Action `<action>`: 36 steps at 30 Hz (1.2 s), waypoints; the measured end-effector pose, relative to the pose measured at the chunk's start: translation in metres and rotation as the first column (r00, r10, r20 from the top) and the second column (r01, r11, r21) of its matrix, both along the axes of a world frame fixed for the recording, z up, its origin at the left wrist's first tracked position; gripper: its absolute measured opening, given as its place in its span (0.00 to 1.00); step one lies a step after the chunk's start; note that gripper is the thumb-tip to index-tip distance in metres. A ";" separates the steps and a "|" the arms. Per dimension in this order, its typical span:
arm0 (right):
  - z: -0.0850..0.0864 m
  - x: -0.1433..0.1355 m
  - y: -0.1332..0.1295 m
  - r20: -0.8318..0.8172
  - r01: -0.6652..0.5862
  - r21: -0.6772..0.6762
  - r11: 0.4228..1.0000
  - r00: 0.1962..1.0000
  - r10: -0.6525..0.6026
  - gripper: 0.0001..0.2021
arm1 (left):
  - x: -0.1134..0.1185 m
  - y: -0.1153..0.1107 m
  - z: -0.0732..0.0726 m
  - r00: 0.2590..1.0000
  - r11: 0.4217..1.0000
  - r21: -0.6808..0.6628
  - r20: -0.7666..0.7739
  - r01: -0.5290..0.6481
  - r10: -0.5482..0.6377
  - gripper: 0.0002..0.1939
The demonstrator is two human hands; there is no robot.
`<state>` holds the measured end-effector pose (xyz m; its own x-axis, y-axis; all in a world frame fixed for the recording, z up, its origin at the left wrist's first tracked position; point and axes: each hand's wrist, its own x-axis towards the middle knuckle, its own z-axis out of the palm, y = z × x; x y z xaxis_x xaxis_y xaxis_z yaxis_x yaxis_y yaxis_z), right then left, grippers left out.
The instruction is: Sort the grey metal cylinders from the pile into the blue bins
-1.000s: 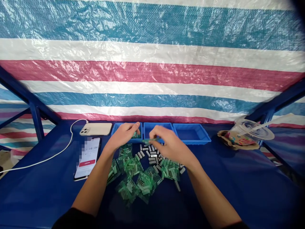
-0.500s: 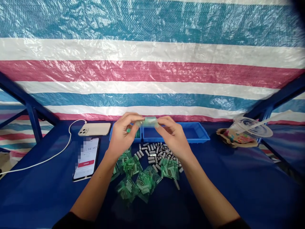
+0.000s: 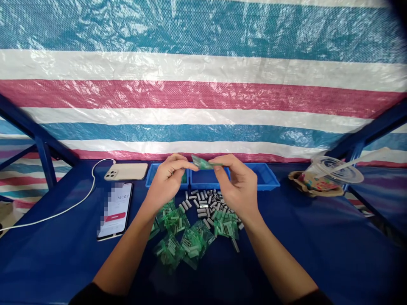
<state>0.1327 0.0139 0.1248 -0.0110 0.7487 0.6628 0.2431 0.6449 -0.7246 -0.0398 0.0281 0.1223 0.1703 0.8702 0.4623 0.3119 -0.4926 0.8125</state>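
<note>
A small green clear plastic bag (image 3: pixel 202 162) is held up between my two hands, above the blue tray. My right hand (image 3: pixel 239 183) pinches its right end between thumb and fingers. My left hand (image 3: pixel 168 182) has its fingers bent, with the index fingertip at the bag's left edge; the thumb's grip is partly hidden. Below my hands lies a heap of small grey metal cylinders (image 3: pixel 203 207). In front of them are several filled green bags (image 3: pixel 193 245) with similar pieces inside. One more filled bag (image 3: pixel 225 224) rests on the heap's right side.
Behind my hands stands a blue divided tray (image 3: pixel 262 176), with something green in its left compartment. A pale phone (image 3: pixel 127 172) and a phone with a lit screen (image 3: pixel 115 212) lie left, beside a white cable (image 3: pixel 92 186). A plastic cup (image 3: pixel 324 178) is tipped on the right.
The bag has turned from lying flat between both hands to a tilted, darker green strip. My right hand has moved slightly right and my left fingers have shifted along its edge.
</note>
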 end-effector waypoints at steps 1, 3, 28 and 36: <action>0.000 0.000 -0.001 0.057 0.007 0.071 0.997 0.998 -0.011 0.10 | -0.001 0.000 0.000 0.997 0.995 -0.087 0.065 0.050 -0.045 0.14; -0.003 -0.002 -0.002 0.152 0.017 0.198 0.980 0.987 -0.047 0.12 | -0.003 0.000 -0.001 0.973 0.961 -0.231 0.205 0.152 -0.105 0.14; -0.006 -0.011 -0.011 0.291 -0.118 0.203 0.972 0.955 0.055 0.18 | 0.011 -0.007 -0.004 0.878 0.934 -0.250 0.465 0.256 -0.116 0.25; -0.014 -0.023 -0.013 0.088 0.158 -0.017 0.987 0.984 -0.156 0.12 | 0.016 -0.011 -0.002 0.922 0.996 0.015 0.381 -0.085 0.073 0.07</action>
<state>0.1099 0.0007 0.1111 0.0519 0.7613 0.6463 0.4023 0.5763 -0.7113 -0.0241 0.0170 0.1205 -0.0924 0.8580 0.5052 0.0220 -0.5055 0.8626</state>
